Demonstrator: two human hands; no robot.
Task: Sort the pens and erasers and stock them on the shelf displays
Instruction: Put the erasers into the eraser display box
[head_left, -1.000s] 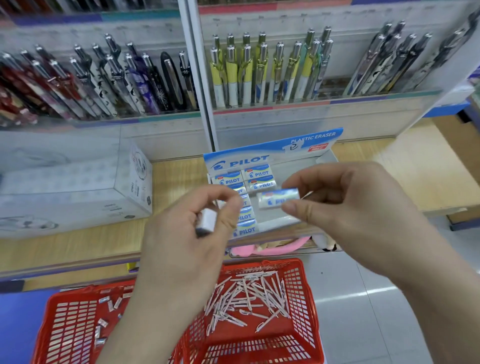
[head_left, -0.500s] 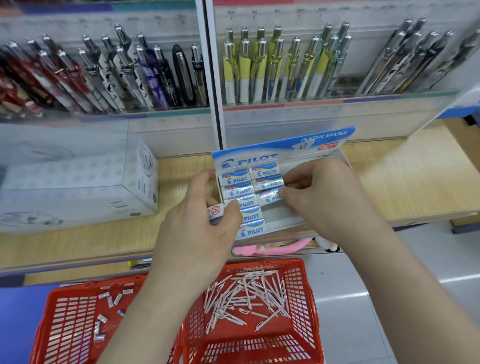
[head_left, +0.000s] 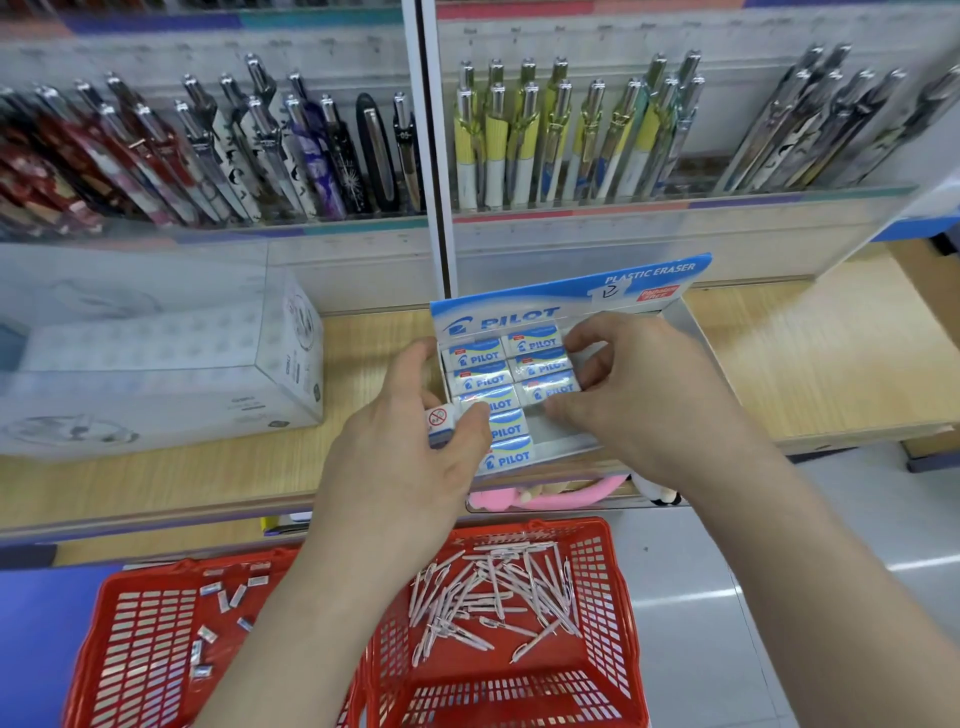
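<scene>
1. On the shelf (head_left: 805, 353), we are pinching an eraser (head_left: 549, 388) with our right hand (head_left: 639, 400), fingers curled, inside the Pilot display box (head_left: 571, 293).
2. At nine o'clock, our left hand (head_left: 410, 467) is gripping a second eraser (head_left: 441, 418) between thumb and fingers.
3. At six o'clock, pens (head_left: 493, 597) are lying in a basket (head_left: 613, 623).
</scene>
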